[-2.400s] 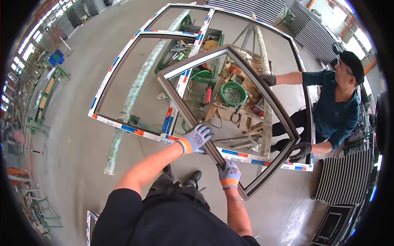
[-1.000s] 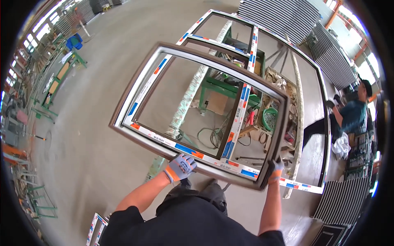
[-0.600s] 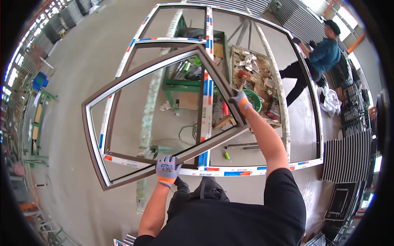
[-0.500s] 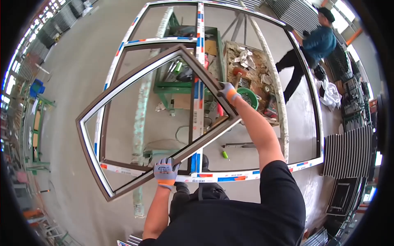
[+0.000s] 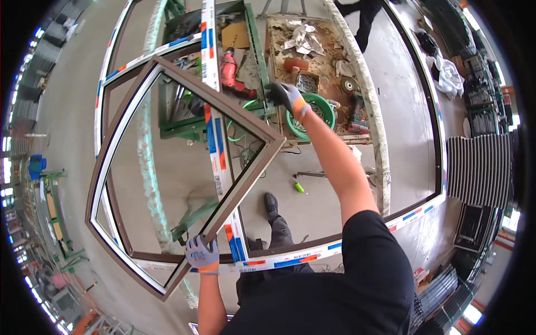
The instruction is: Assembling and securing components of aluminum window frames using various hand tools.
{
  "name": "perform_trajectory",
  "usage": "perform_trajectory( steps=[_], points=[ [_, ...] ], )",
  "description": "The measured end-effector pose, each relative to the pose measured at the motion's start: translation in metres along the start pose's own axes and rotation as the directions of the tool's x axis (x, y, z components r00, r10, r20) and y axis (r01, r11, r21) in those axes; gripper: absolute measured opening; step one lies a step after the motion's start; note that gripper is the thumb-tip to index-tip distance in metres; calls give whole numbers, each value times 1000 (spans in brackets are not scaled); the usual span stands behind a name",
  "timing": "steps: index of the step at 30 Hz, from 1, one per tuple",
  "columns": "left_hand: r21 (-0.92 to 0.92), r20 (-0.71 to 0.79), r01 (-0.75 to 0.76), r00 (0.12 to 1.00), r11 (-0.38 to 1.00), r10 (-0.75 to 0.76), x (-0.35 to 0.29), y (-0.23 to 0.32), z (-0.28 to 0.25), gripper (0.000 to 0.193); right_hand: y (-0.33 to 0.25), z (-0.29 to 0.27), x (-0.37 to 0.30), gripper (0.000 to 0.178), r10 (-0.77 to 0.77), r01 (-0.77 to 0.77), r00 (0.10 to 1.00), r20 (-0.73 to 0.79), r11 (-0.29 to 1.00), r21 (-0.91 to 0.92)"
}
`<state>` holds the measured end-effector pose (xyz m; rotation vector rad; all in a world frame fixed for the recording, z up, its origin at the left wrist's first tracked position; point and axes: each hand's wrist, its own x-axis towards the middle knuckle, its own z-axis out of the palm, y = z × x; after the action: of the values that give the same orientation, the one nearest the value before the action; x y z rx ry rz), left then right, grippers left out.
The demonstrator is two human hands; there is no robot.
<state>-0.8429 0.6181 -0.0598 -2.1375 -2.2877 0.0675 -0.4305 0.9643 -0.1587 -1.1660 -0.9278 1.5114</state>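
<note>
The grey-gloved left hand (image 5: pixel 202 255) is grasping a brown rectangular window sash (image 5: pixel 223 104) slanting across a larger white-taped frame (image 5: pixel 290 260), while the unclenched right hand (image 5: pixel 287 96) is hovering near a round green basket (image 5: pixel 294 127).

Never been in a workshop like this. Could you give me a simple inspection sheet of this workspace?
Surface: large taped frame above two wrapped beams.
Job's things: small brown frame held askew over the large frame; whether they touch is unclear.
Clutter: red drill in a green metal tray; beside it, a wooden bench with crumpled wrapping and a green basket of small metal pieces.
Hands: left hand grips the small frame's near side; right hand is off it, near the basket, fingers blurred.
Cables: thin tangled cord below the tray.
Surroundings: stacked grey profiles at right; another person's legs at the top.
</note>
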Motion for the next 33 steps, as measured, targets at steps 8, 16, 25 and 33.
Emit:
perform_trajectory(
  steps=[8,16,25,33],
  points=[
    [-60,-54,-28,998,998,25,21,20,26,39,218,-25,-25,56,346,-508,861,-373,556,-658],
    [-39,-88,-61,994,997,57,33,23,24,30,244,-13,23,47,440,-685,729,-524,474,-554],
    [-31,-89,-47,995,998,44,25,14,22,35,264,-34,-17,29,312,-412,873,-376,883,-225],
    [-14,-96,-23,995,1000,22,1,4,7,38,184,-6,-90,20,160,-271,939,-304,889,-369]
  ],
)
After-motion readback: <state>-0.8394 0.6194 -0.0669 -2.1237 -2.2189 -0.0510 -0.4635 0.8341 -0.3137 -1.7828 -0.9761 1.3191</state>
